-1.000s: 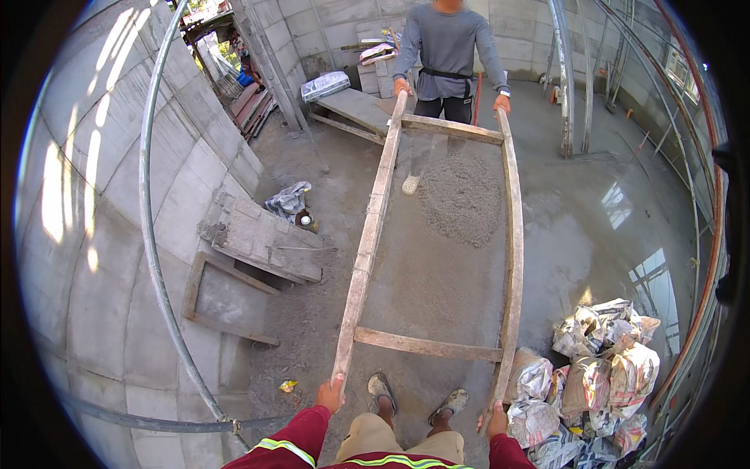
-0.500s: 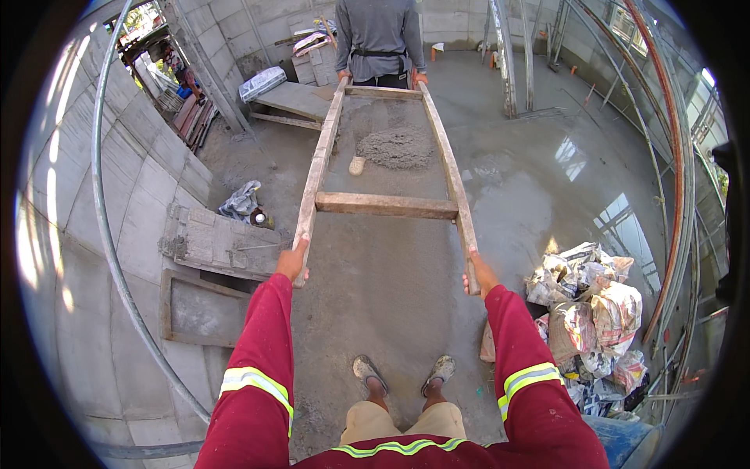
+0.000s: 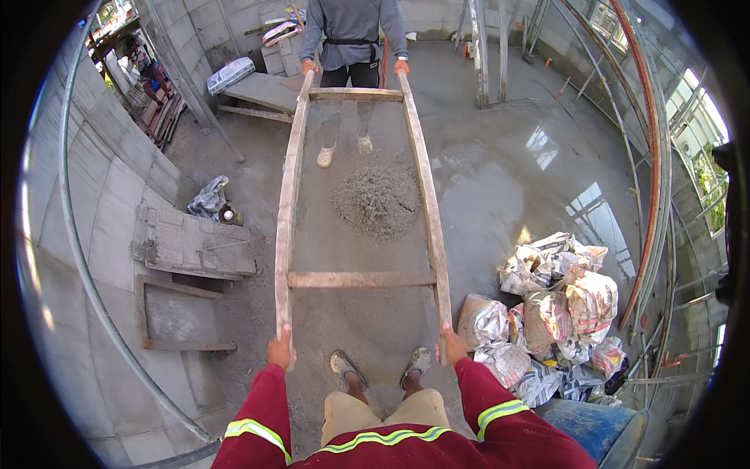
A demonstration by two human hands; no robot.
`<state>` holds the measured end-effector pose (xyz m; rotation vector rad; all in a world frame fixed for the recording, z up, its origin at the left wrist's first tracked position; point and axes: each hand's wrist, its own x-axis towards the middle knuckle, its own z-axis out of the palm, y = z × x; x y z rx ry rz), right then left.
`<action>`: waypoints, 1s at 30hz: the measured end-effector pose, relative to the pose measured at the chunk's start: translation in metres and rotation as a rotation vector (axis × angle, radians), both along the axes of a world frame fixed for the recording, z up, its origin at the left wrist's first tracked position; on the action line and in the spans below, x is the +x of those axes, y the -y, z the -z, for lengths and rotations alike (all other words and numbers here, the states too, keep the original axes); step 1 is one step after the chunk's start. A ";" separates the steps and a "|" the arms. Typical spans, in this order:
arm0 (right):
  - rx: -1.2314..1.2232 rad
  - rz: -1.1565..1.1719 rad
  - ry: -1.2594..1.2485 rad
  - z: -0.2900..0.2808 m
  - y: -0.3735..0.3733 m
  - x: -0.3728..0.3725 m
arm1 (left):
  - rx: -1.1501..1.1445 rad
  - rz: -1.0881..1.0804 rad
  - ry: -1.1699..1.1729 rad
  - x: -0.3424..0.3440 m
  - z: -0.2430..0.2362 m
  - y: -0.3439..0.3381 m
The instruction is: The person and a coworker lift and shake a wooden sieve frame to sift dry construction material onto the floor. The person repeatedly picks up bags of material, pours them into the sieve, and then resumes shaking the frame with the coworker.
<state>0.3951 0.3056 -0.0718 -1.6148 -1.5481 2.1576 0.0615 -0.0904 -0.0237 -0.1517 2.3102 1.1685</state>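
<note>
The left hand [image 3: 280, 349] is wrapped around the near end of the left rail of a wooden frame [image 3: 362, 279], thumb lying up along the rail and the stub of wood poking out just past the grip. The right hand [image 3: 451, 346] closes on the near end of the frame's right rail in the same way; how far its fingertips reach around underneath is hidden. The frame stretches straight ahead between the two arms, two crossbars joining its rails. At its far end a co-worker [image 3: 351, 31] in a grey top grasps it too, one hand on each rail. A grey heap [image 3: 377, 202] shows inside the frame's outline, between the crossbars; whether it sits on the frame or the floor, I cannot tell. Right of the frame's near end are piled filled bags [image 3: 591, 303], with a blue drum [image 3: 586, 428] nearer the body. Left of the frame lies a crumpled sack [image 3: 208, 198].
</note>
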 end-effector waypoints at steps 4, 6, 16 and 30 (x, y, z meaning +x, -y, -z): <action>-0.070 0.002 0.003 -0.067 -0.116 -0.139 | 0.021 0.063 -0.111 -0.144 -0.069 -0.111; -0.040 -0.017 -0.086 -0.106 -0.149 -0.177 | 0.035 0.051 -0.043 -0.191 -0.121 -0.145; -0.065 0.071 0.033 0.021 0.017 0.037 | 0.031 -0.093 -0.011 0.038 -0.003 0.012; -0.016 0.029 -0.028 -0.084 -0.118 -0.155 | 0.005 0.077 -0.044 -0.165 -0.084 -0.111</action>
